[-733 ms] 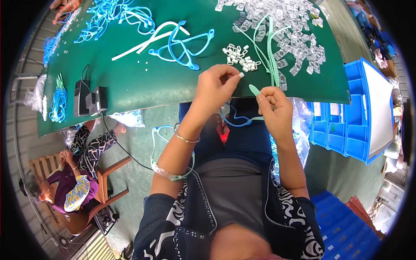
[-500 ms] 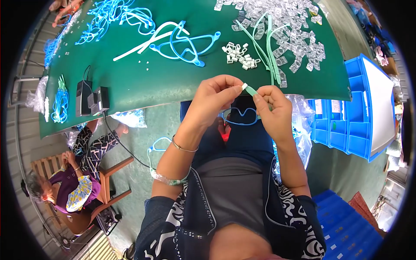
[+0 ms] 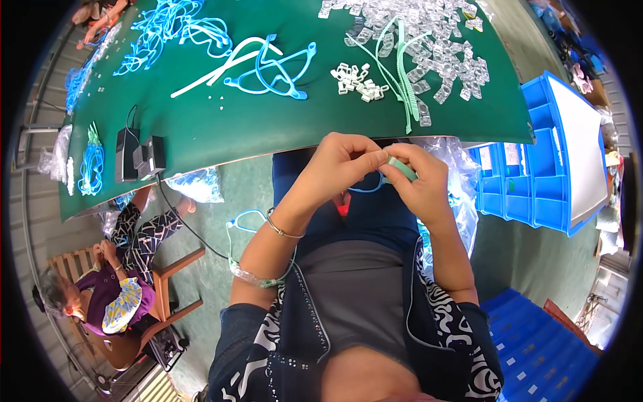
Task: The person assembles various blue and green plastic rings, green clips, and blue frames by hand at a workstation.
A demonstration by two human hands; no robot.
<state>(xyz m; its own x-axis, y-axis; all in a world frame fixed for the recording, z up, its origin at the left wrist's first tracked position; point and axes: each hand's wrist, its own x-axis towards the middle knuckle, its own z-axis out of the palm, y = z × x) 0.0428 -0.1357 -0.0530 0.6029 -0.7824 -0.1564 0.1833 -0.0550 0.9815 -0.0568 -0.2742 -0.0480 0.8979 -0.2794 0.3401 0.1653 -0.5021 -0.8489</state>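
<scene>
In front of my lap, just off the table edge, both hands meet fingertip to fingertip. My right hand (image 3: 423, 175) is closed on a light green strap (image 3: 402, 168), bent between thumb and fingers. My left hand (image 3: 340, 166) pinches at the strap's end, where a small white loop is mostly hidden by the fingertips. Hanging below the hands is a blue glasses-shaped frame (image 3: 367, 189), partly covered by them. On the table ahead lie small white loops (image 3: 358, 82), more green straps (image 3: 406, 84) and many clear plastic pieces (image 3: 442, 57).
Blue frames with straps (image 3: 276, 70) and a tangled blue pile (image 3: 171, 33) lie on the green table (image 3: 221, 134). A black power adapter (image 3: 149, 157) sits near its left edge. Blue bins (image 3: 529, 161) stand at right. Another person (image 3: 100, 295) sits at left.
My hands have come lower and closer together, and the green strap is now bent in the right fingers. The white loop, plainly visible before, is mostly covered. The view has shifted slightly.
</scene>
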